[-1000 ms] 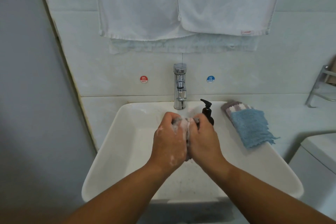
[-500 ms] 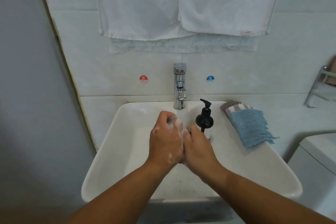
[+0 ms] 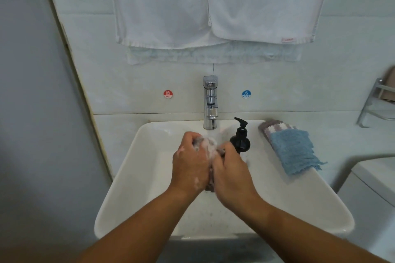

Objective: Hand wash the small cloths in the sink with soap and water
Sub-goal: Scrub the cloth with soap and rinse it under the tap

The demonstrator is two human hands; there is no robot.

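Over the white sink (image 3: pixel 136 179), my left hand (image 3: pixel 189 162) and my right hand (image 3: pixel 232 171) press together around a small soapy cloth (image 3: pixel 208 145). Both hands grip it, and only its foamy grey top and a bit below the palms show. Suds cling to my left hand. A black soap pump bottle (image 3: pixel 241 139) stands on the sink's back rim, just behind my right hand. A blue cloth (image 3: pixel 292 151) lies over a grey and white cloth (image 3: pixel 271 127) on the right rim. The chrome tap (image 3: pixel 210 102) stands behind my hands; running water is not visible.
White towels (image 3: pixel 213 6) hang on the wall above the tap. Hot (image 3: pixel 168 94) and cold (image 3: pixel 246 94) stickers flank the tap. A metal rack (image 3: pixel 376 102) is at the right edge, a white toilet tank (image 3: pixel 376 179) below it. A wall runs down the left side.
My hands have rubbed the cloth between them, shifting slightly back toward me and down; the right hand now sits lower, uncovering the soap bottle.
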